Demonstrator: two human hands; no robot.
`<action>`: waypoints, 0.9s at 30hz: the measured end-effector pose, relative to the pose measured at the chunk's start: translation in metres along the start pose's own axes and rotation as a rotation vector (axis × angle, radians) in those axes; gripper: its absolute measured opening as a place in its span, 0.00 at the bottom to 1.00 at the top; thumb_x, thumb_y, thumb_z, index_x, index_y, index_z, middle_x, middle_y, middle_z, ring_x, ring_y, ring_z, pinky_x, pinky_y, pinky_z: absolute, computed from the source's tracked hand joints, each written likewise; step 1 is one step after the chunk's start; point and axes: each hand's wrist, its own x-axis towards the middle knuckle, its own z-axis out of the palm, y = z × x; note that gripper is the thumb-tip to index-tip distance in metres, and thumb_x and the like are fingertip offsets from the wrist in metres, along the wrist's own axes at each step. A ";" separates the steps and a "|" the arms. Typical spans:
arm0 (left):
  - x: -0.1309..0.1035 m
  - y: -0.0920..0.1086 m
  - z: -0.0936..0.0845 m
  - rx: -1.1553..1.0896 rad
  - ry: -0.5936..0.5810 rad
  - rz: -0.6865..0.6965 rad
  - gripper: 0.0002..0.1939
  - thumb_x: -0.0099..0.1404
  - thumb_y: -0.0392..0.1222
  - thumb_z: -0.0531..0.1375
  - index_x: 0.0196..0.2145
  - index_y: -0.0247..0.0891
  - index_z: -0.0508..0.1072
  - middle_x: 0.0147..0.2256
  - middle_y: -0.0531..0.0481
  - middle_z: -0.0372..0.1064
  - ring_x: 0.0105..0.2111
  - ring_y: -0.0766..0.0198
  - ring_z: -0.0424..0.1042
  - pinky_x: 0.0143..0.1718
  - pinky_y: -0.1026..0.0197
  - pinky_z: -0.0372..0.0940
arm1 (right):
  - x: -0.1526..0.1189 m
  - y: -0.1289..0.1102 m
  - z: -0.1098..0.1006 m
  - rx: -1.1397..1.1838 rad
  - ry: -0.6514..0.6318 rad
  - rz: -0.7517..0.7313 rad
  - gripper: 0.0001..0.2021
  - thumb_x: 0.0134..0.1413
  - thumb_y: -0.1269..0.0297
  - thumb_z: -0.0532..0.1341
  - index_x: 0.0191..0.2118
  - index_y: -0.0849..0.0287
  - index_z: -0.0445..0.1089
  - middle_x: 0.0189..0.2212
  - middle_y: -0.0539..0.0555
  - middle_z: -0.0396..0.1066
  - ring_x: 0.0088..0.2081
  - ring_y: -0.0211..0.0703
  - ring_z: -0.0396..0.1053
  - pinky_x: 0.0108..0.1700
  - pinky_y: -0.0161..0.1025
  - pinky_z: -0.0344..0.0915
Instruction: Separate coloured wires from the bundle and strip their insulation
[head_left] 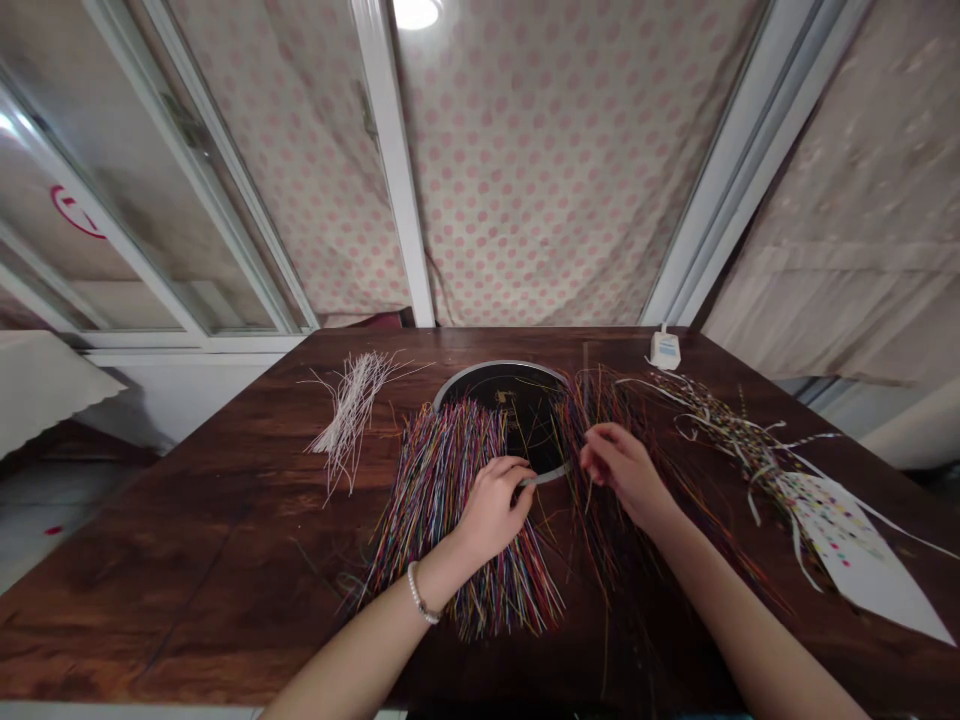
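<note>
A thick spread of multicoloured thin strands (435, 470) lies over the left part of a round black tray (491, 367) with a grey rim. My left hand (495, 505) rests on these strands near the tray's front rim, its fingers curled; what they hold, if anything, is too small to name. A darker, looser bunch of strands (585, 400) lies at the tray's right side. My right hand (622, 470) is over this bunch with fingertips pinched together; anything between them is too fine to make out. A beaded bracelet (421, 597) circles my left wrist.
White strands (356, 400) lie in a bundle at the left of the dark wooden table (187, 530). At the right are beaded strings with white ribbons (739, 440), a white sheet with coloured dots (862, 560) and a small white box (664, 350). Curtained windows stand behind.
</note>
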 end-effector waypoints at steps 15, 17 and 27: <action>0.009 0.000 -0.008 -0.764 -0.049 -0.368 0.16 0.56 0.49 0.58 0.32 0.32 0.75 0.32 0.44 0.72 0.31 0.65 0.68 0.30 0.66 0.63 | -0.020 0.026 0.036 -0.110 -0.406 0.161 0.13 0.47 0.55 0.59 0.29 0.60 0.61 0.20 0.49 0.70 0.16 0.31 0.63 0.18 0.30 0.57; 0.009 0.002 -0.010 -0.778 -0.052 -0.389 0.16 0.55 0.49 0.58 0.33 0.32 0.75 0.31 0.44 0.71 0.30 0.65 0.68 0.29 0.66 0.63 | -0.020 0.026 0.037 -0.108 -0.387 0.164 0.13 0.45 0.55 0.60 0.29 0.61 0.63 0.20 0.50 0.70 0.17 0.31 0.63 0.19 0.30 0.58; 0.011 0.002 -0.005 -0.789 -0.048 -0.415 0.14 0.51 0.48 0.61 0.26 0.32 0.72 0.25 0.50 0.68 0.26 0.68 0.67 0.28 0.66 0.63 | -0.023 0.024 0.040 -0.014 -0.340 0.195 0.14 0.46 0.53 0.59 0.27 0.61 0.62 0.24 0.52 0.72 0.22 0.37 0.70 0.22 0.33 0.65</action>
